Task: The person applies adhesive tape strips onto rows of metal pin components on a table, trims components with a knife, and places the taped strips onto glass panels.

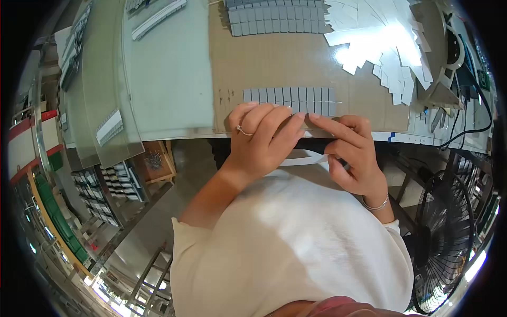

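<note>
A row of several small grey rectangular pads lies on a brown cardboard sheet near the table's front edge. My left hand, with a ring on one finger, rests at the front edge of the cardboard with its fingertips touching the near side of the row. My right hand, wearing a bracelet, points its index finger at the row's near right end, the other fingers curled. Neither hand visibly holds anything.
More grey pads lie in a block at the far edge of the cardboard. A heap of white paper strips lies at the back right. Cables and a device sit far right. A black fan stands at lower right. Racks of grey parts stand left.
</note>
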`<state>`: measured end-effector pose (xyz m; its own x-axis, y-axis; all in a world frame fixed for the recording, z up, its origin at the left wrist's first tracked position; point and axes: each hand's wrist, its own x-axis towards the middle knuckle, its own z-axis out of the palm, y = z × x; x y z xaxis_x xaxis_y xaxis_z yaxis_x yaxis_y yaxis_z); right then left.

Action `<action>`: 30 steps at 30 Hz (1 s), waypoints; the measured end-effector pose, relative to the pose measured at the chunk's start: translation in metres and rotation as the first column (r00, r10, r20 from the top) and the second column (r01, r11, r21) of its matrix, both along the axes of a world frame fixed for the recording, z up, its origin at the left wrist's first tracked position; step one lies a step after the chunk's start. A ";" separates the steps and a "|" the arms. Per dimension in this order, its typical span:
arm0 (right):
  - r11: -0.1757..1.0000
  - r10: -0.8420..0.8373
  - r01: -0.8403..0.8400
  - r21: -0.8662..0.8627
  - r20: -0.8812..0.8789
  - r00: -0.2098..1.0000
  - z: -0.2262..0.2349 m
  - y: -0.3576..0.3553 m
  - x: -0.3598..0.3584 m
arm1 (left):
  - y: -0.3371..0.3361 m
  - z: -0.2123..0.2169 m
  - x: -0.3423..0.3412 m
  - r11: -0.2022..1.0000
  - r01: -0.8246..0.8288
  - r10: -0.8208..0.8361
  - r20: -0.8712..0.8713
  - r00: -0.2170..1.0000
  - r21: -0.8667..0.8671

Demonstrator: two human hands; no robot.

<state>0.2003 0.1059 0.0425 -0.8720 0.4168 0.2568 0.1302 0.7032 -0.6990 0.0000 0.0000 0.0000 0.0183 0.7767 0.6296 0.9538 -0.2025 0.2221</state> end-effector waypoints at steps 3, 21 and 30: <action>1.000 0.004 -0.004 -0.004 -0.032 0.999 0.002 0.003 0.000 | -0.003 0.007 -0.001 0.999 0.044 -0.042 0.071 0.997 -0.028; 0.937 -0.259 0.233 -0.262 -0.069 0.964 0.029 -0.001 0.008 | -0.039 0.033 -0.018 0.992 0.096 -0.060 0.362 0.930 -0.082; 0.637 -0.429 0.402 -0.658 0.130 0.894 0.017 0.030 -0.015 | -0.033 0.008 -0.052 0.993 -0.106 0.109 0.076 0.991 -0.044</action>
